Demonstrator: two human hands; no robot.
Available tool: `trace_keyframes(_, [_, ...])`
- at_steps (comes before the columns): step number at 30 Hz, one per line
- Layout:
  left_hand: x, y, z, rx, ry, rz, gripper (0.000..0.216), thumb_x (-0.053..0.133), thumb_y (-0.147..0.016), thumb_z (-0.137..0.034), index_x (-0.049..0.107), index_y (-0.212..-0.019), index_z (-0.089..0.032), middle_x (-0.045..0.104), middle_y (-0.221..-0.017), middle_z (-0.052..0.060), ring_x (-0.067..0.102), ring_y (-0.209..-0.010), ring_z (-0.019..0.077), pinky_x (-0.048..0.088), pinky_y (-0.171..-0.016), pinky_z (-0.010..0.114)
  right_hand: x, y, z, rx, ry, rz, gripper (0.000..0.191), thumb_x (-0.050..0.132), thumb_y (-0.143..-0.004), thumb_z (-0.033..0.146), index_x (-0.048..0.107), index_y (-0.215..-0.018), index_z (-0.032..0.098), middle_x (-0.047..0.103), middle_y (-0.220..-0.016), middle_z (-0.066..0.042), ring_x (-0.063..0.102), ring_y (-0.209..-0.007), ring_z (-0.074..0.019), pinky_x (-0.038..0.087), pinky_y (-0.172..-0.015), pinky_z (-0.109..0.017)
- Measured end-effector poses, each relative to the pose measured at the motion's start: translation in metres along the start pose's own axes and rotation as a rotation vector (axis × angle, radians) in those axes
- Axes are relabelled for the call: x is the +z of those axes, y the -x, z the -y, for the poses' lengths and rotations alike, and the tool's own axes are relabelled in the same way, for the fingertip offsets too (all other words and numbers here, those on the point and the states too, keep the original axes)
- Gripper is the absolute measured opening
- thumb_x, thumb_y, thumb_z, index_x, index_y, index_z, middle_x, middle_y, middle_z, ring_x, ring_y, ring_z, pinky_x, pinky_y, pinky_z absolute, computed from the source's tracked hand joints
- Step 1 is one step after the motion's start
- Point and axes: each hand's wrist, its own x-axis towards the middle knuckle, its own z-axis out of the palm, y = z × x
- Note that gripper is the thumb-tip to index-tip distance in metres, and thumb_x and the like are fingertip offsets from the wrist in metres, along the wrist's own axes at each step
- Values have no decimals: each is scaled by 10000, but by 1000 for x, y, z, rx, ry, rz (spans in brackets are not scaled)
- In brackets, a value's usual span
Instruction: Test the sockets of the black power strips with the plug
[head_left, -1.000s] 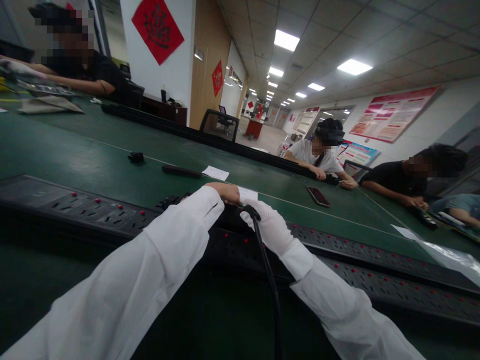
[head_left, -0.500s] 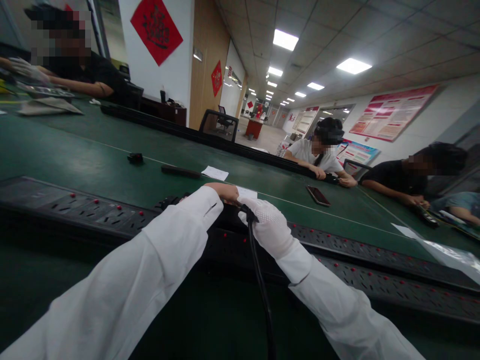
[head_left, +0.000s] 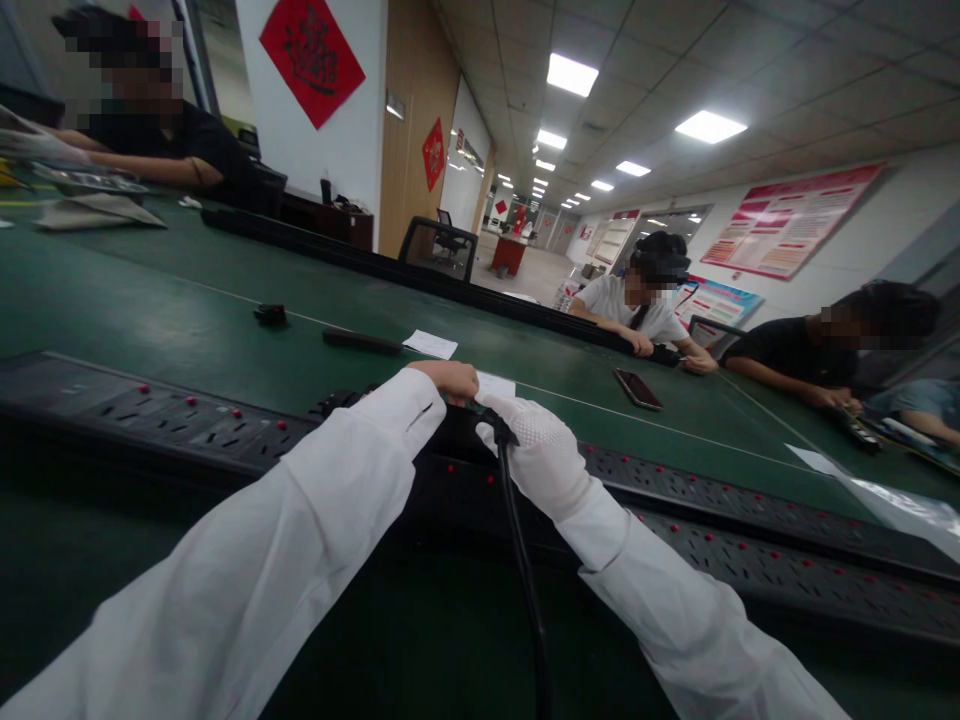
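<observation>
My right hand [head_left: 538,445], in a white dotted glove, is closed round a black cable [head_left: 519,560] near a thicker bend or knot at its upper end. From there the cable hangs down toward the bottom of the view. My bare left hand [head_left: 452,380] is closed just left of the gloved fingertips; what its fingers pinch is hidden. Both hands are above long black power strips [head_left: 217,420] with red dots along their sockets, lying across the green table [head_left: 172,300].
Behind my hands lie paper slips [head_left: 430,344], a dark bar [head_left: 361,343], a small black part [head_left: 270,316] and a phone [head_left: 637,389]. A long black rail [head_left: 360,265] runs along the far side. Clear plastic [head_left: 907,505] lies at right. Several people sit around the table.
My left hand has shifted very slightly upward at the cable's end. My right hand keeps its hold. The person at far left has moved their gloved hands a little.
</observation>
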Motion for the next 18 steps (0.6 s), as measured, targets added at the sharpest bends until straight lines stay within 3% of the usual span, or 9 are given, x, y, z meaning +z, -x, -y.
trace_keyframes(8, [0,1,0,13,94,13,238,484,-637,-282,646,-666,-110,676,-740,76,587,-658,142,452,-649,219,-2,1,1,12,13,-7,334,485,-820,289,531,-1144,224,586,-1123,-31,542,-1005,-152,416,-884,-264])
trace_keyframes(18, [0,-3,4,13,89,50,251,514,-622,-323,659,-672,-124,666,-709,53,577,-654,148,437,-605,232,-2,1,0,14,16,-27,330,497,-809,289,543,-1129,225,596,-1105,-34,550,-989,-162,424,-874,-276])
